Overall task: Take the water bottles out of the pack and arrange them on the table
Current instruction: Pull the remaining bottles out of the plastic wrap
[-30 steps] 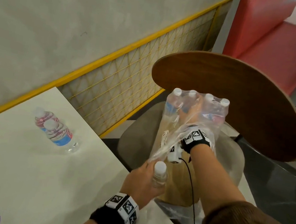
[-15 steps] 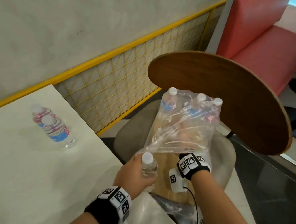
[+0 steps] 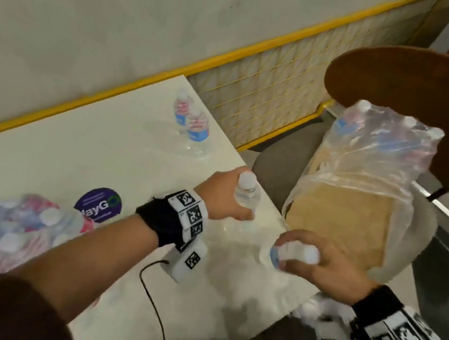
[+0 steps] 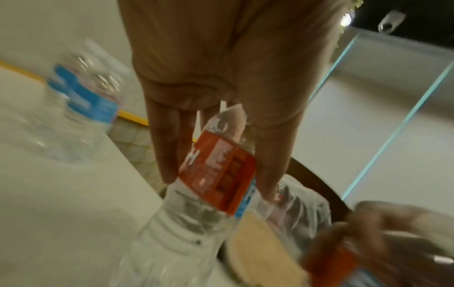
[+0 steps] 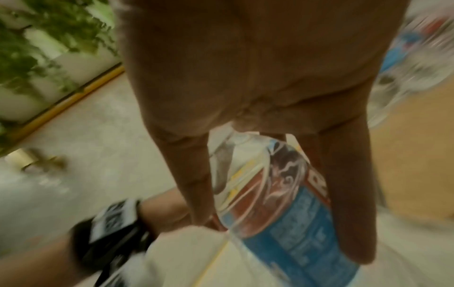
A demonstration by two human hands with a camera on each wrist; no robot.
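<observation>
My left hand grips a clear water bottle with a white cap over the white table's right edge; the left wrist view shows its red label between my fingers. My right hand grips a second bottle lying sideways, its blue label plain in the right wrist view. The torn plastic pack with several bottles stands on a chair to the right. Two bottles stand upright on the table near the far corner.
Another wrapped pack of bottles lies at the table's near left, beside a purple round sticker. A wooden chair back rises behind the open pack. A yellow mesh railing runs along the wall. A black cable crosses the table.
Both hands have come away from the pack toward the table. The left still carries its bottle; the right has left the plastic and now holds a bottle. The view swung left.
</observation>
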